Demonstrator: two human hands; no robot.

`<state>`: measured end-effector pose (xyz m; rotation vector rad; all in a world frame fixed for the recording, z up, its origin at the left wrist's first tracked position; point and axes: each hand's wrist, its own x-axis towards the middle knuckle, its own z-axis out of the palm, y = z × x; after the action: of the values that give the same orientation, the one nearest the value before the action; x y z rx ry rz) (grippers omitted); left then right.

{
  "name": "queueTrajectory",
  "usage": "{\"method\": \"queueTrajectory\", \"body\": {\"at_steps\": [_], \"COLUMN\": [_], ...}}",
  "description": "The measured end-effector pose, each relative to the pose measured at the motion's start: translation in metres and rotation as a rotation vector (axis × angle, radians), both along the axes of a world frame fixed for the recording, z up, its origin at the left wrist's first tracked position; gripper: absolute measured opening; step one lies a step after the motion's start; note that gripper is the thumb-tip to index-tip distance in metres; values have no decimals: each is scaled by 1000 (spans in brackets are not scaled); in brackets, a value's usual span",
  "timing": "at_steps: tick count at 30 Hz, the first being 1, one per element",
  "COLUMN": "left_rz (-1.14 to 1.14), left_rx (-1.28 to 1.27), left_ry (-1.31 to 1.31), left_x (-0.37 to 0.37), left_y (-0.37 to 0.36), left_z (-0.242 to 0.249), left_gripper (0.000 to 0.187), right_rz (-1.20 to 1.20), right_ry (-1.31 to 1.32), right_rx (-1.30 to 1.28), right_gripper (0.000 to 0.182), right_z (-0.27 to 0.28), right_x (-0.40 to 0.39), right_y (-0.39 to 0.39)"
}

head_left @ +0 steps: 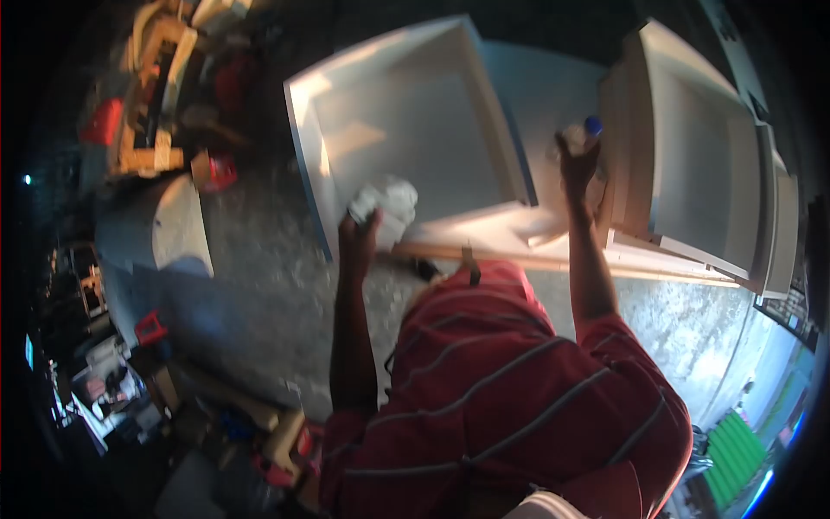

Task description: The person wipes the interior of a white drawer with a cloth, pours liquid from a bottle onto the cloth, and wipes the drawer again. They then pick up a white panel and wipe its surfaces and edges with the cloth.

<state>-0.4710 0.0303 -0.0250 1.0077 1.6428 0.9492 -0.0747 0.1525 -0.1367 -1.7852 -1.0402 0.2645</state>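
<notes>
My left hand (359, 238) is closed around a crumpled white cloth (389, 203), at the near left corner of a pale, shallow drawer (415, 112). The drawer lies open side up, tilted in view, with light falling on its left inner wall. My right hand (577, 169) is held over the work surface (553, 95) between this drawer and the ones to the right. Its fingers curl around what looks like a small clear bottle with a blue cap (593, 125); the bottle's body is blurred and partly hidden.
More pale drawers (700, 147) stand on edge at the right. A wooden edge (510, 255) runs along the front of the work surface. At the left are wooden frames (164, 95), a curved panel (181, 225) and a red stool-like object (151, 329) on the concrete floor (251, 285).
</notes>
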Motion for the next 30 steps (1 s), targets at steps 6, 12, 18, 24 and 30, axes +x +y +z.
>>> {"method": "queueTrajectory", "body": {"at_steps": [6,12,18,24,30], "left_rz": [122,225,244,689,945], "left_rx": [-34,102,290,393,57], "left_ry": [99,459,1419,1054,402], "left_x": [3,-8,-26,-56,-66], "left_y": [-23,-72,-141,-247,-351], "left_z": [19,31,61,50,5], "left_gripper": [38,41,41,67,68], "right_rz": [37,339,598,994,1422], "right_ry": [-108,211,331,530,563], "right_rx": [101,367,448,212,-67], "right_gripper": [78,72,56,55,47], "right_z": [-5,79,152,162,135], "right_x": [14,-10,-58,-122,-177], "right_y": [15,-10,-50,-116,-171]}}
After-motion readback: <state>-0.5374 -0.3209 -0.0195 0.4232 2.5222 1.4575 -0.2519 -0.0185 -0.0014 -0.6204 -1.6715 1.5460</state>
